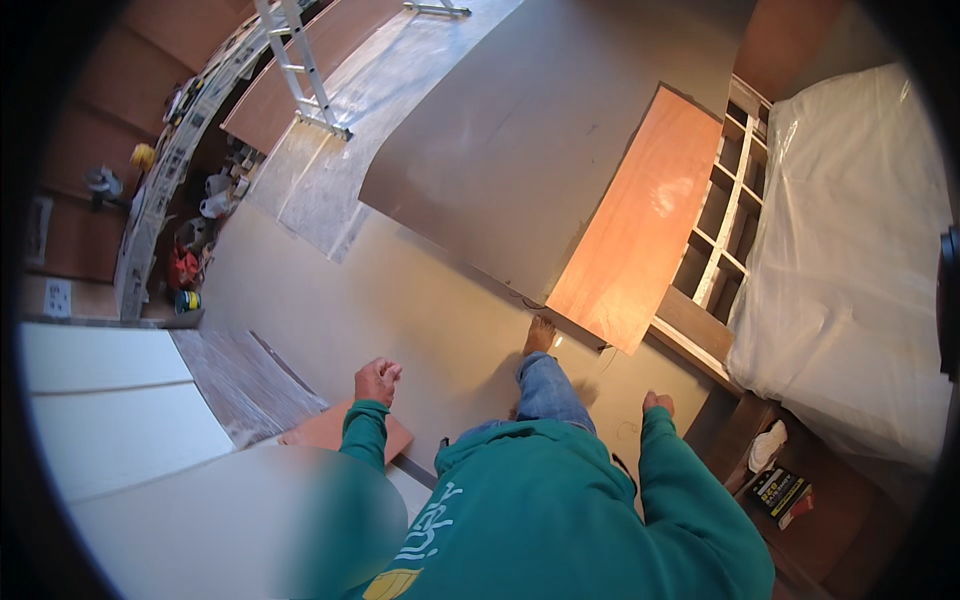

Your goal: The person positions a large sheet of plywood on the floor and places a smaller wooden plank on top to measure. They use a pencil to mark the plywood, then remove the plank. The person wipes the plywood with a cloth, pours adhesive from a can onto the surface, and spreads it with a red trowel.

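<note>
Green sleeves [365,430] lead to two bare hands, with clock hours counted from the middle of the view. At eight o'clock the left hand [377,381] has its fingers curled in; at four o'clock the right hand [658,402] is bunched, partly hidden by its cuff. How tightly either closes, or whether it has hold of anything, I cannot tell.

Under the left forearm, at seven o'clock, lies a reddish board [399,440]. An orange-brown wooden panel [645,220] slants at two o'clock, well apart from the hands, its lower end beside a bare foot [541,337]. Beyond it, just above three o'clock, runs a pale slatted frame [736,204], then a plastic-covered block [845,250] at three. A dark sheet [510,140] spreads at twelve; a metal ladder [297,70] stands at eleven.
</note>
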`<state>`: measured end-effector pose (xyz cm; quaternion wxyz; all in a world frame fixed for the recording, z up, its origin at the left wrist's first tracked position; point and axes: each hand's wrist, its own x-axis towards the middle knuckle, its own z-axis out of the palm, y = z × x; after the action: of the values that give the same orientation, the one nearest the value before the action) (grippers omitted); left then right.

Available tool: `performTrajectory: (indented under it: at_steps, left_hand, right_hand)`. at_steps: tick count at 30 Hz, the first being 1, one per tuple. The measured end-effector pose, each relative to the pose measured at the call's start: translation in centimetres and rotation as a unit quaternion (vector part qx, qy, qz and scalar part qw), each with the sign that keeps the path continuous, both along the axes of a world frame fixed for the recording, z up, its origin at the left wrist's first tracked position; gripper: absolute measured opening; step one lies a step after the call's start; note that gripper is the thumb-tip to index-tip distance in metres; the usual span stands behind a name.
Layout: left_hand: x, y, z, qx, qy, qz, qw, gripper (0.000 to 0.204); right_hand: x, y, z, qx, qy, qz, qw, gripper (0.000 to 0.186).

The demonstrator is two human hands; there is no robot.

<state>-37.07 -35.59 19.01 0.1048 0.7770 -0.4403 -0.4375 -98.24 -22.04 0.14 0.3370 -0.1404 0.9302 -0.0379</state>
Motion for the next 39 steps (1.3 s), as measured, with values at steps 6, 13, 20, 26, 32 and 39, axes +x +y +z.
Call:
performTrajectory:
  at_steps: [6, 13, 20, 26, 32, 39]
  left_hand:
    - [2.0, -7.7, -1.0, -0.239, -0.196, -0.125, 0.943, 0.015]
    - [4.8, -16.7, -3.1, -0.078, -0.104, -0.05, 0.99, 0.008]
    - [8.8, -28.4, -7.2, -0.208, -0.132, -0.167, 0.955, 0.01]
    - [6.1, -38.8, -5.5, 0.074, -0.004, -0.077, 0.994, 0.009]
    - [11.6, -40.5, -18.0, -0.016, -0.01, -0.124, 0.992, 0.035]
    - [9.4, -39.7, -27.0, 0.233, 0.134, 0.135, 0.954, 0.086]
  right_hand:
    - [4.8, -10.9, -0.8, -0.09, 0.034, 0.097, 0.991, 0.03]
    - [9.3, -25.4, -0.5, -0.143, -0.1, -0.017, 0.985, 0.023]
    - [15.4, -30.3, 0.3, -0.144, -0.169, -0.156, 0.962, 0.018]
    - [18.7, -24.3, -1.2, -0.026, -0.001, -0.098, 0.995, 0.038]
    - [22.1, -29.3, -1.5, -0.063, -0.007, -0.082, 0.995, 0.058]
    - [22.0, -41.2, -9.1, -0.101, 0.0, -0.094, 0.99, 0.072]
